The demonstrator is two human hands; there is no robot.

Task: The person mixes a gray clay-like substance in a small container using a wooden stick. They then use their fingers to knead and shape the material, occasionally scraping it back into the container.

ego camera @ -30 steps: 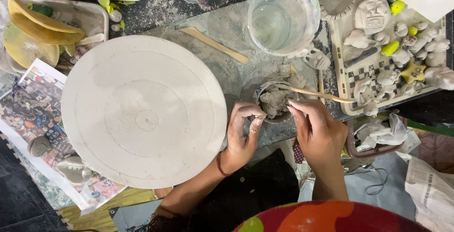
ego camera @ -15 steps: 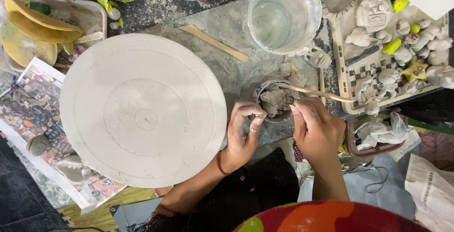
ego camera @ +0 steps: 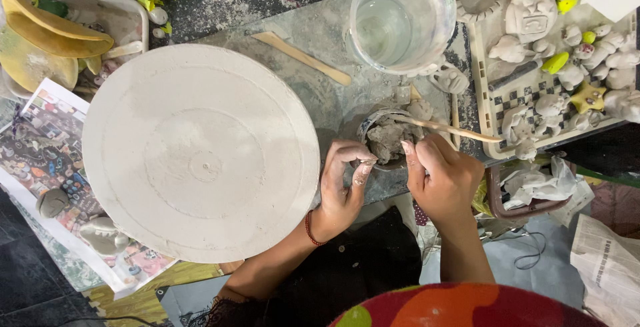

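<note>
Near the front edge of the worktop (ego camera: 313,20), right of centre: one small bowl of grey clay (ego camera: 389,139), with lumps of wet clay inside.

Left hand (ego camera: 341,184): clay-smeared, fingers curled narrowly, thumb and forefinger tips pinched together just beside the bowl's left rim; whether a scrap of clay sits between them cannot be told. A red thread band circles the wrist.

Right hand (ego camera: 443,177): fingers folded close at the bowl's front-right rim, touching or nearly touching it; what they pinch is hidden.

Thin wooden stick (ego camera: 447,128): lies across the bowl's top and runs toward the right, passing just behind the right hand; whether the hand grips it cannot be told.

Worktop surface: dark, speckled and dusted with pale dried clay; a grey smeared slab lies under the bowl.

Round white turntable disc (ego camera: 200,150): large, chalky, concentric rings faintly visible; occupies the left-centre and overhangs the front edge.

Clear plastic tub of water (ego camera: 400,20): at the back edge, behind the bowl.

Flat wooden modelling tool (ego camera: 308,57): between disc and tub, lying diagonally.

Checked tray (ego camera: 507,100): toward the right edge, holding small unfired clay figures, some yellow-green pieces and a square face relief.

White tray (ego camera: 143,24): back left corner, holding yellow curved slabs.

Printed colour sheet (ego camera: 47,140): left edge, partly under the disc.

Crumpled plastic and folded newspaper (ego camera: 610,267): below the right front corner, over dark flooring.
</note>
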